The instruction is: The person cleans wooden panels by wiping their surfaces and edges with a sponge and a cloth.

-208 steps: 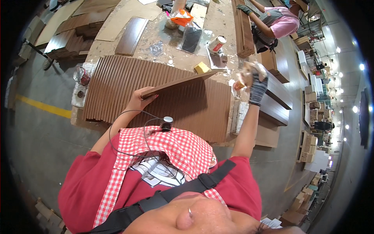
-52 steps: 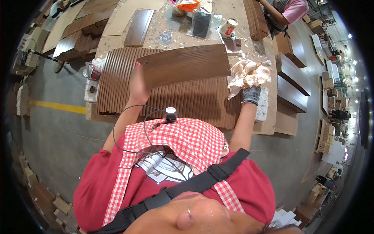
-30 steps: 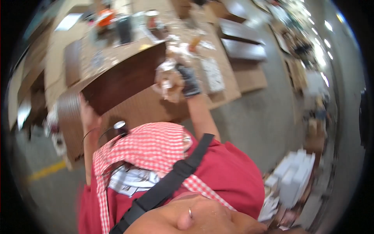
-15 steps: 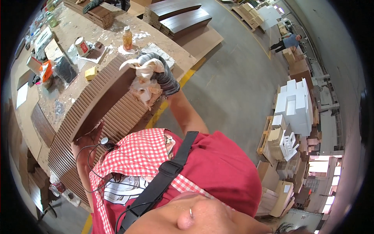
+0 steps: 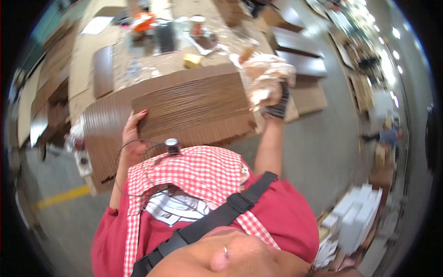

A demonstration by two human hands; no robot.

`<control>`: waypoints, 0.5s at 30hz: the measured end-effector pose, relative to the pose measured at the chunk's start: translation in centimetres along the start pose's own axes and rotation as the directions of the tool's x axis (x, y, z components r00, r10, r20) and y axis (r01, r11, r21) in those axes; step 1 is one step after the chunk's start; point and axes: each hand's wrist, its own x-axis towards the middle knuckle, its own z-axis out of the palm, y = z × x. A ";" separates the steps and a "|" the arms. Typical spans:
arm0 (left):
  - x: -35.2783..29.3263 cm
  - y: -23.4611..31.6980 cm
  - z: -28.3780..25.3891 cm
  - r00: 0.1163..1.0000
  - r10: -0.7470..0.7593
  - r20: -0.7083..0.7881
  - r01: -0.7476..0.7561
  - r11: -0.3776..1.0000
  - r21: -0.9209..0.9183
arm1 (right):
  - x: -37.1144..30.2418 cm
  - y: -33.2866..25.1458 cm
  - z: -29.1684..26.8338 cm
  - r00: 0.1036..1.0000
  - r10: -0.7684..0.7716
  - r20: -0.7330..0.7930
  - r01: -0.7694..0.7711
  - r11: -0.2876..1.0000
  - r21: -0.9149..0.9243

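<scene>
A brown panel [image 5: 194, 99] with streaky grain tilts its broad face up toward me. My bare left hand [image 5: 134, 131] grips its left end, with fingertips over the top face. At the panel's right end is my right hand [image 5: 279, 104], in a grey and black knit glove and closed on a crumpled, brown-stained whitish rag [image 5: 265, 76]. The rag is smeared by motion and hides most of the gloved fingers. Whether it touches the panel end, I cannot tell. Under the panel lies a ribbed brown sheet [image 5: 104, 127] at the table's near edge.
On the worktable [image 5: 124, 81] stand a yellow block [image 5: 192, 60], a paint-stained can [image 5: 197, 26] and an orange item [image 5: 144, 21]. A dark curved panel [image 5: 103, 71] lies at left. Brown panels [image 5: 300, 63] are stacked beyond my right hand. White foam pieces [image 5: 355, 212] sit at right.
The panel has swung from standing on its edge to showing its broad face. My right hand and the rag moved to the right with its end. The whole view has turned.
</scene>
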 end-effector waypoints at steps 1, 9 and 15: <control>-0.2 -0.1 0.7 0.997 0.079 0.022 -0.079 0.997 -0.011 | 1.1 -0.4 -0.6 0.981 -0.001 -0.195 0.015 0.998 0.068; 0.3 -1.2 0.9 0.900 0.437 -0.006 -0.437 0.899 -0.031 | 3.4 6.8 10.0 0.899 0.416 0.140 -0.406 0.909 -0.093; 0.9 -1.6 0.8 0.879 0.477 -0.022 -0.476 0.871 -0.120 | -2.4 13.2 21.8 0.706 0.203 0.679 0.629 0.261 -0.732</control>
